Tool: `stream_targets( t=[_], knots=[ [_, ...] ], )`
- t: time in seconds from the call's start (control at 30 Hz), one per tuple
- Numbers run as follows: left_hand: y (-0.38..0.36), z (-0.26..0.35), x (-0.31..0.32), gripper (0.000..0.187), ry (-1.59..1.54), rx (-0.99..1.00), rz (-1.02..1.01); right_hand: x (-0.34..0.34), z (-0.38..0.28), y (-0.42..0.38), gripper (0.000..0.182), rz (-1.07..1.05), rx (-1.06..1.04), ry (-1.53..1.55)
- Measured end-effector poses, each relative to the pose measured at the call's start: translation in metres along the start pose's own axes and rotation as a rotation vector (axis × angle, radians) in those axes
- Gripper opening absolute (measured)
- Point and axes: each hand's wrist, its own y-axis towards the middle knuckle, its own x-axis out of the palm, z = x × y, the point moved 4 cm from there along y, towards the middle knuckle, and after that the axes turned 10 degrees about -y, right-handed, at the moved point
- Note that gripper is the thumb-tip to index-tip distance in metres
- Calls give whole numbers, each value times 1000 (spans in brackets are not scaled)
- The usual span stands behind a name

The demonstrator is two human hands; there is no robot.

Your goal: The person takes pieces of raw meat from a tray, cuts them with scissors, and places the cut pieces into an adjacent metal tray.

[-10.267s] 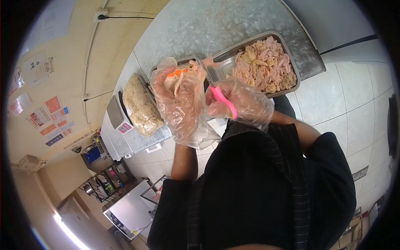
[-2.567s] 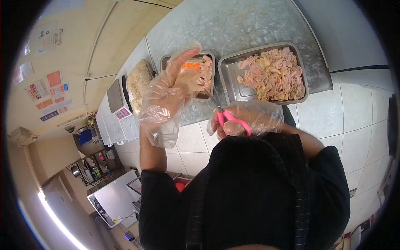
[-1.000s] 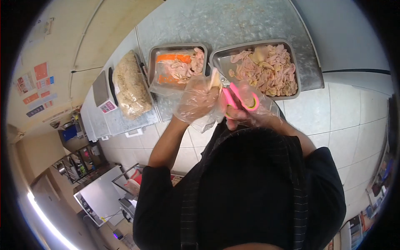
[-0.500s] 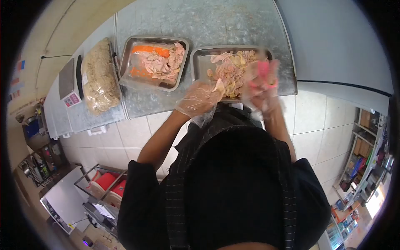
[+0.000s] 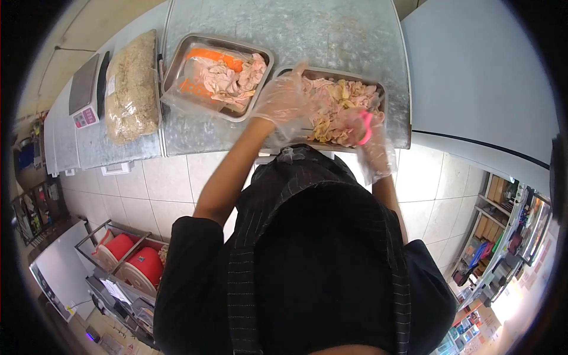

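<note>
My left hand [image 5: 286, 102], in a clear plastic glove, is over the left end of the right metal tray [image 5: 381, 93]. Its fingers are apart, one stretched toward the far side, and no piece shows in them. In that tray lies a heap of pale pink and yellowish pieces of raw chicken skin [image 5: 340, 94]. My right hand [image 5: 374, 155], also gloved, is at the tray's near right corner, closed on pink-handled scissors [image 5: 365, 127]. The blades cannot be made out among the pieces. Part of the tray is hidden under my left hand.
Left of it stands another metal tray [image 5: 267, 54] with a clear plastic bag [image 5: 198, 97] marked in orange and more pale skin. A large bag of beige crumbs [image 5: 131, 89] and a scale [image 5: 86, 97] lie farther left. A grey panel [image 5: 473, 71] borders the metal table's right side.
My left hand has moved up and left, and the piece of skin it pinched is out of its fingers. My right hand has lowered the scissors toward the heap. The whole view has shifted slightly.
</note>
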Motion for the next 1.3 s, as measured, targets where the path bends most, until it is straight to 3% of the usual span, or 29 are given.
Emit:
stream_targets(
  t=[0.03,0.07,0.1,0.13,0.2,0.27,0.33,0.37,0.43,0.47,0.5,0.53,0.6,0.63,0.67,0.73,0.77,0.83,0.93,0.97,1.03,1.13,1.17,1.2,1.3],
  knots=[
    [2,3,3,91,-198,97,174,9,-8,-1,35,-21,-73,-31],
    [5,12,4,91,-192,88,185,36,-56,-9,33,-129,-103,-379],
    [8,20,2,92,-224,-48,205,56,-81,-17,31,-236,-138,-724],
    [10,22,0,94,-256,-182,228,65,-76,-21,31,-249,-150,-716],
    [10,25,-6,95,-384,-179,305,84,-56,-26,25,-352,156,-128],
    [7,19,-5,96,-527,-182,383,84,-60,-34,21,-367,170,-105],
    [8,3,7,93,-676,2,434,71,-62,-35,19,-400,146,-381],
    [7,-6,17,93,-675,6,446,60,-53,-32,15,-394,148,-308],
    [6,-36,50,89,-420,-242,428,3,-17,-15,15,87,-437,-600],
    [3,-44,66,89,-432,-248,443,-15,-24,-12,20,286,-346,-699],
    [-2,-42,82,83,-157,-113,433,-33,-31,-11,27,470,-229,-776],
    [-5,-33,88,77,120,25,414,-38,-19,-7,27,463,-235,-784],
    [-2,-25,93,77,45,83,378,-65,31,1,30,683,-156,-588],
    [1,-20,95,78,-20,140,329,-57,26,1,34,702,-311,-687],
    [3,-18,97,78,-25,140,344,-57,32,2,36,571,-105,-762],
    [5,-10,102,69,-190,346,236,-49,24,-1,37,558,-228,-528],
    [4,-12,101,69,-187,345,242,-49,26,-1,37,554,-233,-526],
    [-1,-9,72,52,-271,223,287,-52,31,1,39,620,-217,-550],
    [3,-32,-24,33,25,-57,453,-45,24,-4,42,613,-144,-516],
    [11,-46,-48,33,121,-145,484,-47,27,-4,42,617,-146,-517],
    [23,-85,-61,34,-71,-320,614,-54,42,-1,44,594,-83,-719],
    [41,-107,-53,34,14,-471,600,-61,61,7,45,625,-198,-628],
    [52,-123,-51,34,11,-466,603,-62,61,8,45,628,-202,-628],
    [66,-145,-44,33,130,-405,470,-60,55,4,45,638,-166,-656],
    [58,-132,-62,30,375,-234,283,-67,40,0,45,652,-155,-653]
  ],
)
